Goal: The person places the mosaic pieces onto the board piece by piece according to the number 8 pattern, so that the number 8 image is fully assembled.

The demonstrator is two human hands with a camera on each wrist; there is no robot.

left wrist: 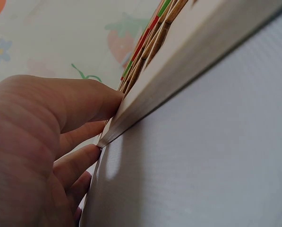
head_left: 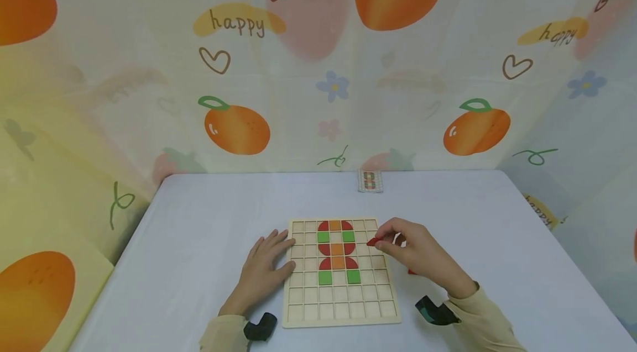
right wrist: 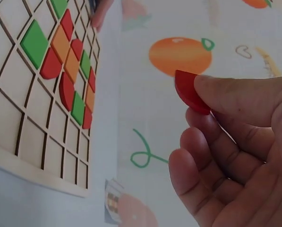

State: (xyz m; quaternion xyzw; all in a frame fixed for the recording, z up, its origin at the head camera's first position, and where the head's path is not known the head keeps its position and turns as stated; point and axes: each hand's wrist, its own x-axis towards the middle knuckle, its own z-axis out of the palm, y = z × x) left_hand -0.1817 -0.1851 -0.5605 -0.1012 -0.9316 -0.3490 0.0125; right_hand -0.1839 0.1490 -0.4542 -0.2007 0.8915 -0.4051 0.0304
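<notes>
A wooden grid board (head_left: 340,313) lies on the table, with red quarter-circle tiles, green squares (head_left: 325,278) and orange squares (head_left: 337,263) set in its upper middle cells. The left hand (head_left: 266,266) rests at the board's left side, its thumb and fingertips touching the edge; the left wrist view shows the thumb (left wrist: 98,97) against the rim. Over the board's right edge, the right hand (head_left: 415,247) pinches a red quarter-circle tile (right wrist: 188,91) between thumb and index finger. Its other fingers are loosely curled. Another red piece (head_left: 412,272), partly hidden, lies on the table beneath the right hand.
A small card (head_left: 370,181) printed with a coloured tile pattern lies at the table's back edge. Dark straps (head_left: 261,327) sit by both wrists. A fruit-printed cloth (head_left: 298,92) hangs behind the white table (head_left: 199,219).
</notes>
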